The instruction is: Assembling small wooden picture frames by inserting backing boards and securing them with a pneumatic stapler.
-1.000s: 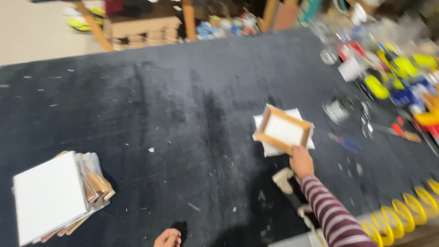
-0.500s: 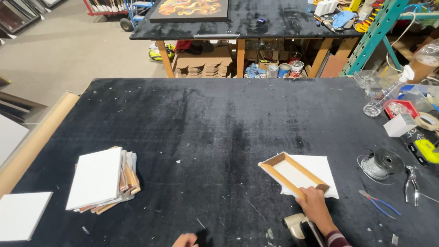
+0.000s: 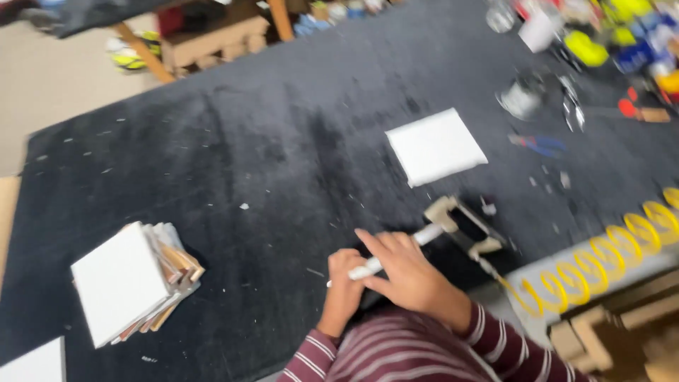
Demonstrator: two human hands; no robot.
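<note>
My left hand (image 3: 342, 288) and my right hand (image 3: 407, 272) meet at the near edge of the black table (image 3: 269, 163). Both close on a thin white marker-like stick (image 3: 424, 235) that slants up to the right. My left fist grips its near end and my right hand lies over the middle. Just past its far end rests a tan and black staple gun (image 3: 463, 225). A small white square canvas (image 3: 435, 145) lies flat beyond that, apart from both hands. A stack of small canvases (image 3: 131, 283) sits at the near left.
A yellow coiled hose (image 3: 615, 247) runs along the right table edge. A wire spool (image 3: 520, 99), blue-handled pliers (image 3: 541, 145), a red-handled tool (image 3: 640, 112) and blurred clutter fill the far right. A white panel (image 3: 32, 364) lies at the bottom left.
My right hand has left the wooden-framed canvas and come back to the near edge. Both hands now hold the white stick. The canvas lies with its white face up, and the view has swung.
</note>
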